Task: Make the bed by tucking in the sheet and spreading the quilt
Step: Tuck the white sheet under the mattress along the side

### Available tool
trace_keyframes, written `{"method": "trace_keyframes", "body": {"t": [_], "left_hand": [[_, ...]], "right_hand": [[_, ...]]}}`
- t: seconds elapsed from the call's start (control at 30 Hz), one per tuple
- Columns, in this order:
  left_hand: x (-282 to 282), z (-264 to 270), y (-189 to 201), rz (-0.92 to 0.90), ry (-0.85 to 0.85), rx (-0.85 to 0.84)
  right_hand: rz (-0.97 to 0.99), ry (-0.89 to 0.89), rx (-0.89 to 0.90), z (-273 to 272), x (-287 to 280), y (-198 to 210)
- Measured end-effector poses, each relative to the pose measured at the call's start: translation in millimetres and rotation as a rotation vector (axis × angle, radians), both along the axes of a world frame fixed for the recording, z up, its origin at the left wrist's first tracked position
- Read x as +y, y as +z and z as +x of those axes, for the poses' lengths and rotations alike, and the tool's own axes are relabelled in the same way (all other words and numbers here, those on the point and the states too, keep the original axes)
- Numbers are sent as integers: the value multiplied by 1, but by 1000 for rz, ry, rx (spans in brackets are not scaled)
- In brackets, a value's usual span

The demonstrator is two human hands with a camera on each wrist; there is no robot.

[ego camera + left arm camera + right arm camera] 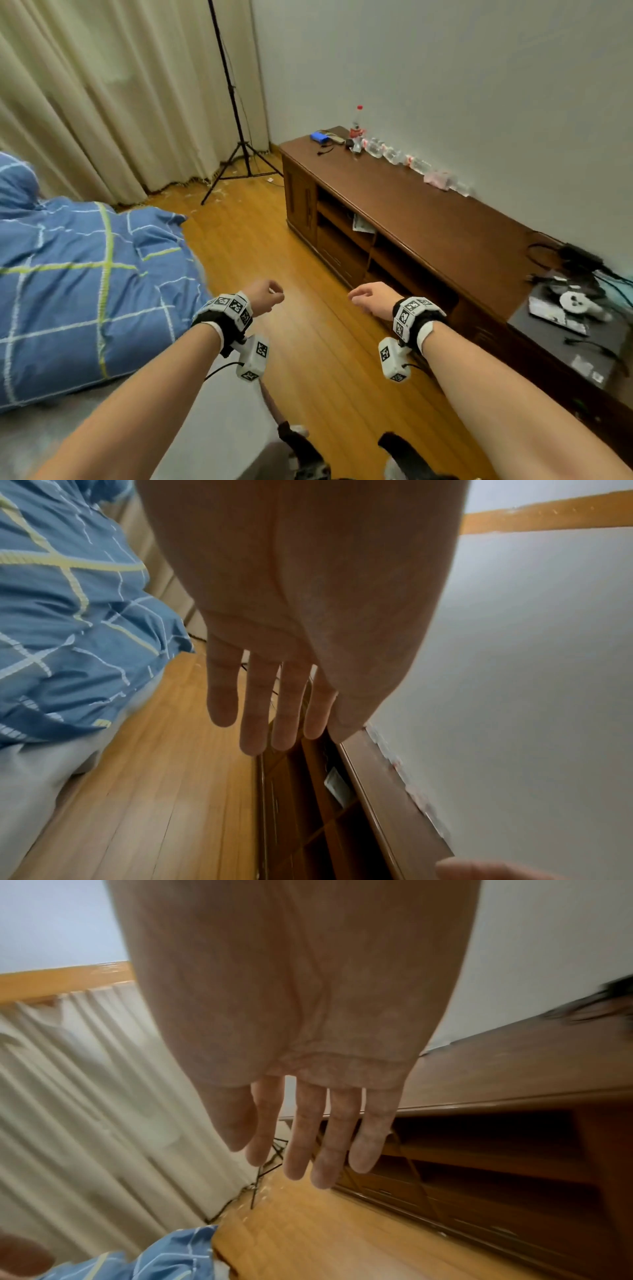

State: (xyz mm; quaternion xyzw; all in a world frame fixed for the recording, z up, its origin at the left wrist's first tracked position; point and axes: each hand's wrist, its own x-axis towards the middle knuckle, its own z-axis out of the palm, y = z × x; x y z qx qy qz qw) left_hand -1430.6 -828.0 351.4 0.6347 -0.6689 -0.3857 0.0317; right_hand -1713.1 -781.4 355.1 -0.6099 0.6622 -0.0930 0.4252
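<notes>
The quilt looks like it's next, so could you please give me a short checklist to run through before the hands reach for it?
1. Left hand free: ok, fingers straight in the left wrist view, holding nothing.
2. Right hand free: ok, fingers relaxed, holding nothing.
3. Quilt within view: ok, bunched on the bed to the left.
4. Quilt spread flat: not ok, it lies rumpled, with bare sheet showing.
5. Sheet tucked in: cannot tell, its edge is hidden.
6. Floor between bed and cabinet free to step on: ok where visible.

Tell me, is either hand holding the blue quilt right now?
No, the left hand and right hand hang empty over the wooden floor, apart from the quilt.
</notes>
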Motion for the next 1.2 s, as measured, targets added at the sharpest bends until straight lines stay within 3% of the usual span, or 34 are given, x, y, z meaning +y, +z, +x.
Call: {"method": "trace_keyframes", "body": {"t": [0.2, 0.4, 0.57, 0.8, 1.0, 1.2], "left_hand": [[-63, -7, 2, -21, 243, -99], [-145, 22, -6, -13, 512, -36], [-270, 65, -28, -32, 618, -20], [-477, 129, -10, -41, 625, -82], [-617, 197, -5, -27, 693, -67], [-729, 297, -28, -11, 950, -136]], "right_hand": [[25, 284, -8, 2, -156, 13], [58, 523, 34, 51, -290, 11], [69, 566, 63, 87, -431, -5], [33, 513, 86, 139, -642, 2], [105, 664, 79, 246, -804, -23], [64, 938, 63, 395, -976, -48]]}}
